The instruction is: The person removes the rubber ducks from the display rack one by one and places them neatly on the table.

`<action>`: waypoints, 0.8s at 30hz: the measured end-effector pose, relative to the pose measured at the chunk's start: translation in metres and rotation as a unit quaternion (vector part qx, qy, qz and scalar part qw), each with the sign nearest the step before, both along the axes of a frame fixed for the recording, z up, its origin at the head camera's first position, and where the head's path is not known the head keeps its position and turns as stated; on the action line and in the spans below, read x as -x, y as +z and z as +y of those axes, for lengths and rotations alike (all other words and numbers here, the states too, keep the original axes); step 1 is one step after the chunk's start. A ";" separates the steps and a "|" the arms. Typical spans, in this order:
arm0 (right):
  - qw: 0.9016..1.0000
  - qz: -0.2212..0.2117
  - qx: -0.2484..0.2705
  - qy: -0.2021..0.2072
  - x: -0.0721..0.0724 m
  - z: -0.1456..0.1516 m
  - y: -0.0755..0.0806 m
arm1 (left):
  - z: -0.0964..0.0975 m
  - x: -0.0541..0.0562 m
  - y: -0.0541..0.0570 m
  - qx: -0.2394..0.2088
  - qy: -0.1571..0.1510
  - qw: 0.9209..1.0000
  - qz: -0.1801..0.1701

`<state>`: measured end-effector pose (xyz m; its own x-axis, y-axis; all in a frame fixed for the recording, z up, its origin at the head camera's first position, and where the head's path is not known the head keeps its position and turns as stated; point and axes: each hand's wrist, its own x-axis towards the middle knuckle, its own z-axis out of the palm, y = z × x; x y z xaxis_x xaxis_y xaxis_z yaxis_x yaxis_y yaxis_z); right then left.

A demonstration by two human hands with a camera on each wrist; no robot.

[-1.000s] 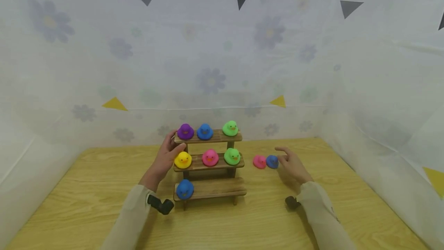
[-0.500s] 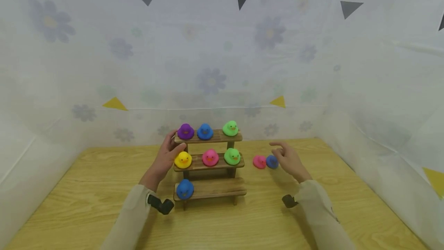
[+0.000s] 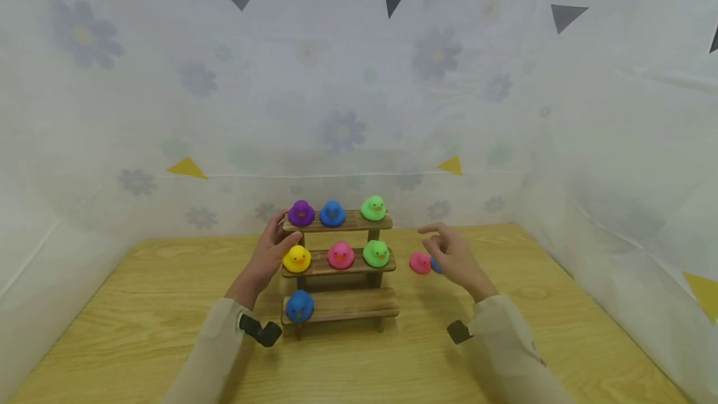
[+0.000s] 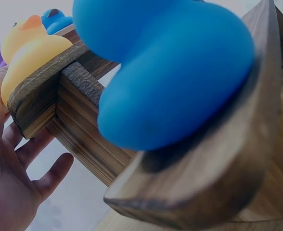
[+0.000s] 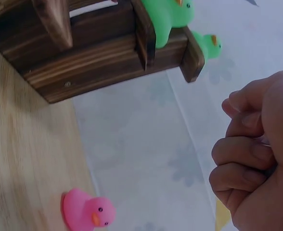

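A three-tier wooden stand [image 3: 353,304] bears several rubber ducks. My left hand [image 3: 263,260] is at its left side, thumb beside the yellow duck [image 3: 297,259] and fingers reaching behind the shelf ends; it grips the stand there. A blue duck [image 4: 175,77] sits at the left end of the bottom shelf, large in the left wrist view. My right hand [image 3: 457,260] hovers right of the stand with its index finger pointing left and the other fingers curled, holding nothing. Below it on the table are a pink duck [image 3: 419,262] and a blue duck [image 3: 436,265], the latter partly hidden by the hand.
On the top shelf stand a purple duck [image 3: 301,213], a blue duck [image 3: 333,213] and a green duck [image 3: 373,208]. The middle shelf also has a pink duck [image 3: 340,255] and a green duck [image 3: 376,254]. A patterned white sheet [image 3: 342,80] encloses the wooden table [image 3: 168,292].
My right hand has moved left and slightly up, from beside the table's blue duck to partly over it, toward the stand. My left hand and the ducks have stayed put.
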<state>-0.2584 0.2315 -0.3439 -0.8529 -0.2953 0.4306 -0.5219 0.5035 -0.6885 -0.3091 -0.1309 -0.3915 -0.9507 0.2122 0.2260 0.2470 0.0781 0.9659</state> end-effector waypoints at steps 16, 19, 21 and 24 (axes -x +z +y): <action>0.997 0.057 -0.022 0.048 -0.006 -0.029 -0.007 | -0.002 0.001 -0.003 -0.005 -0.003 1.000 -0.012; 0.995 0.064 -0.023 0.075 -0.009 -0.036 -0.008 | -0.002 0.002 -0.002 -0.006 -0.001 1.000 -0.007; 0.994 0.057 -0.015 0.095 -0.013 -0.041 -0.008 | -0.001 0.004 -0.003 -0.004 -0.002 1.000 -0.002; 0.991 0.038 -0.005 0.129 -0.017 -0.049 -0.010 | 0.000 0.005 -0.004 -0.006 -0.003 1.000 0.000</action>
